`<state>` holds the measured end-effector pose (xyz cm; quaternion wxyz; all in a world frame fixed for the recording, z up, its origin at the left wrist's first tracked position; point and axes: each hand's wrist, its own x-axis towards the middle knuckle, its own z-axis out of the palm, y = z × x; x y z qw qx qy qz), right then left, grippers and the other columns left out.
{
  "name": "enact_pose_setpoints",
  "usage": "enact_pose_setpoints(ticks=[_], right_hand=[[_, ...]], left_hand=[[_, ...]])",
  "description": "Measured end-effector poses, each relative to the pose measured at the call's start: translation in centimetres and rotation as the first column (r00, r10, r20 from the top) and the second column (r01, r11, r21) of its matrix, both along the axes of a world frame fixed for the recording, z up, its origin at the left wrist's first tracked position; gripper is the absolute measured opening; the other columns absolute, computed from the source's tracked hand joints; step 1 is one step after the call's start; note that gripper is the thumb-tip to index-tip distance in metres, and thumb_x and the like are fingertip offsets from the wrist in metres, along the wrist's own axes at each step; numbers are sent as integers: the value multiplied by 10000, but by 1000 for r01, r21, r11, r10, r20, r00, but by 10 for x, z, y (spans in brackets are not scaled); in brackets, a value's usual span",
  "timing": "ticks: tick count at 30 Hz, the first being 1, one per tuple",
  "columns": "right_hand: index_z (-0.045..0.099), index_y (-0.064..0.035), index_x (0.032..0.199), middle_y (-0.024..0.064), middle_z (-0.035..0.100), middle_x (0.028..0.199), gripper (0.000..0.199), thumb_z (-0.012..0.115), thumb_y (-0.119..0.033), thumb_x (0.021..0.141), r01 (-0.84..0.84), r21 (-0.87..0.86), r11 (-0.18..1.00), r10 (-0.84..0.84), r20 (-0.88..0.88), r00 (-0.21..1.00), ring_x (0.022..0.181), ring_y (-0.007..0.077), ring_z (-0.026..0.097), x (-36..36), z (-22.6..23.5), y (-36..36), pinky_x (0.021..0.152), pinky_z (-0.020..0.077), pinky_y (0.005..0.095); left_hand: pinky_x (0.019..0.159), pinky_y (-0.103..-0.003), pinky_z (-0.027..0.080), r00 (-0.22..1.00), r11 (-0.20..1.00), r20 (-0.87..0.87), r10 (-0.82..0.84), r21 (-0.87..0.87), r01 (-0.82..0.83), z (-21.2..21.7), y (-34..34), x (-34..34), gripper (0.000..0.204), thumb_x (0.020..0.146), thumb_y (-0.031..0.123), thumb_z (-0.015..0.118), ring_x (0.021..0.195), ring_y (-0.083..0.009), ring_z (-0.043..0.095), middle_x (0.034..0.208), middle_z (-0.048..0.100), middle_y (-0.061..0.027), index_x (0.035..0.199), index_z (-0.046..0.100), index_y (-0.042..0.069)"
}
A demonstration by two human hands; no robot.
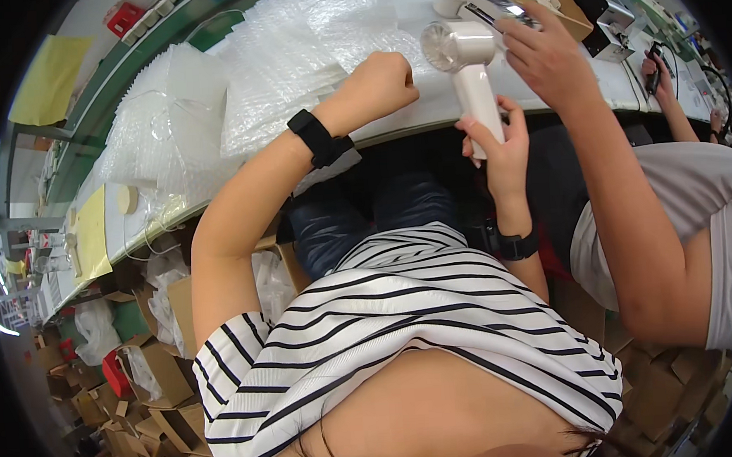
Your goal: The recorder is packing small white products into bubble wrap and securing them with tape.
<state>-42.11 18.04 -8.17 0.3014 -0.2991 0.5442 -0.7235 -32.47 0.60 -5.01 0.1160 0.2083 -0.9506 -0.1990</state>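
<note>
Head view: right hand wraps a handheld fan pointing away over the near edge of the surface, left hand balled leftward, contents hidden.

Fan, right of centre: white. Shirt, near: white with black stripes. Left wristband and right wristband: black. Trousers: dark blue. Plastic wrap, far left: translucent white. Sheet, far left: yellow. Co-worker's shirt, right: grey. Cardboard boxes, near left: brown. Table: white.
</note>
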Motion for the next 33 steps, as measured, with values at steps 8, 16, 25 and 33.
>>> enact_pose_setpoints(ticks=[8, 16, 25, 33], right_hand=[[378, -11, 1059, 95, 561, 714, 420, 655, -138, 770, -116, 98, 988, 110, 63, 992, 462, 111, 492, 23, -30, 8, 396, 358, 202], [452, -15, 1030, 122, 602, 752, 416, 681, -230, 757, 65, 444, 894, 177, -483, 858, 545, 131, 563, 10, -13, 12, 479, 428, 243], [506, -19, 1184, 213, 628, 890, 527, 679, -247, 742, 146, 313, 938, 113, -677, 727, 767, 236, 632, 4, -4, 6, 718, 472, 303], [510, -27, 1195, 232, 616, 938, 531, 676, -234, 735, 92, 397, 913, 253, -729, 637, 814, 269, 635, -2, 16, 1, 747, 464, 291]], left_hand=[[583, -306, 495, 992, 897, 91, 92, 425, -122, -13, -20, 11, 177, 696, 142, 591, 582, -233, 628, 635, 623, -164, 688, 651, -24], [572, -259, 468, 962, 893, -180, 205, 436, -109, -23, -18, 21, 169, 768, 140, 577, 598, -140, 590, 659, 608, -105, 810, 614, -20], [587, -332, 452, 881, 999, -472, -39, -38, 23, -4, 8, 14, 201, 747, 179, 596, 657, -275, 562, 725, 568, -141, 744, 568, -20], [661, -353, 467, 928, 968, -355, -115, -249, 25, -3, 2, 2, 113, 732, 100, 545, 747, -294, 535, 783, 543, -147, 740, 533, -12]])
